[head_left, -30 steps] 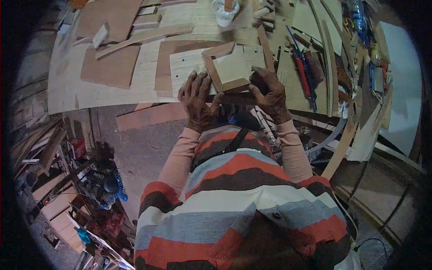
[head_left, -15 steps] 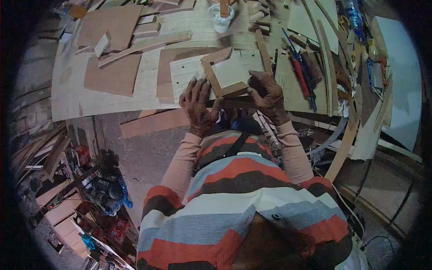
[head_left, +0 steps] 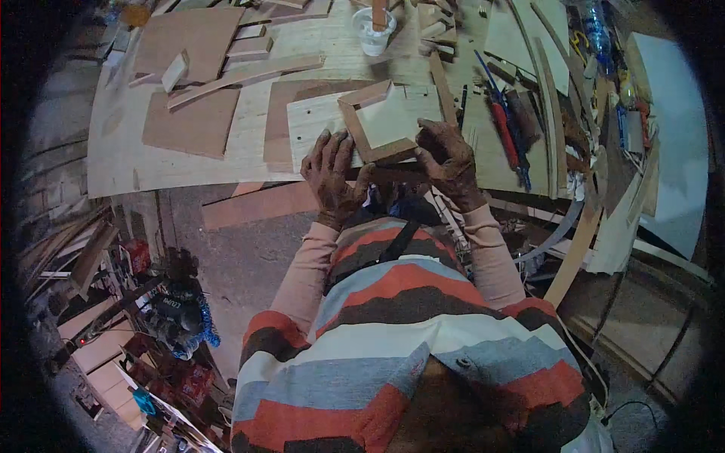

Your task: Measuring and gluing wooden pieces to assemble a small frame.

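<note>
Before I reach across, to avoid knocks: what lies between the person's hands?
In the head view, a three-sided wooden frame over a pale board lies between left hand and right hand, with a dark strip nearer the person.

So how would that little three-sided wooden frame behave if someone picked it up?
The frame would probably feel light, being only short, narrow strips. Those look like wood, so should stay stiff. With its right side open, though, it might flex if lifted by one end.

Striped collared shirt (head_left: 453,332): red, grey, white, dark brown; pale pink undersleeves (head_left: 303,268); dark button (head_left: 463,362)
</note>
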### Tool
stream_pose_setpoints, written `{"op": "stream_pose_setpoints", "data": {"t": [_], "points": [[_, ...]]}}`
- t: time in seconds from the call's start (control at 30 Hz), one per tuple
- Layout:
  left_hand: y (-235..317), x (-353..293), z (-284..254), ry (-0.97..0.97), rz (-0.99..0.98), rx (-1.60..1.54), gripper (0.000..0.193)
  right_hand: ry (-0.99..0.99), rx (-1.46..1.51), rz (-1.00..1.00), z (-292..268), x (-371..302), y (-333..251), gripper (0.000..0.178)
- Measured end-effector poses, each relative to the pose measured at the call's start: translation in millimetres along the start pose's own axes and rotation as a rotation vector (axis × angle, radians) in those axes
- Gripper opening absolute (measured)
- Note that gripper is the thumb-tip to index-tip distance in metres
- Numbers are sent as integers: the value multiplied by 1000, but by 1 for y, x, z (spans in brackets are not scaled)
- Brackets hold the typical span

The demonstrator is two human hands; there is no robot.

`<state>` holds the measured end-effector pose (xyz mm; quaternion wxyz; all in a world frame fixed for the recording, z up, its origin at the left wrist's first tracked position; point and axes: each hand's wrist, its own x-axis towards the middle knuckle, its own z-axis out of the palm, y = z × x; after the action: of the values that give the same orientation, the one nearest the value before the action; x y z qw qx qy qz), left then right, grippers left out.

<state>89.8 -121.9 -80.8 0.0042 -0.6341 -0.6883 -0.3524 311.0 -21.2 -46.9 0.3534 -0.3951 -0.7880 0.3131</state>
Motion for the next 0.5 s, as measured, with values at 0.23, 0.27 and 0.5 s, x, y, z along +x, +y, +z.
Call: {"op": "stream_pose_setpoints", "data": {"t": [0.23, 0.27, 0.5], "points": [[2, 2, -2, 4, -5, 19, 57, -34, 19, 9, -2, 2, -1, 50], [3, 3, -3, -5, -2, 39, 57, -38, 21, 9, -2, 3, -2, 50], [3, 3, -2, -7, 15, 41, 56, -17, -20, -23, -1, 5, -1, 51]]}}
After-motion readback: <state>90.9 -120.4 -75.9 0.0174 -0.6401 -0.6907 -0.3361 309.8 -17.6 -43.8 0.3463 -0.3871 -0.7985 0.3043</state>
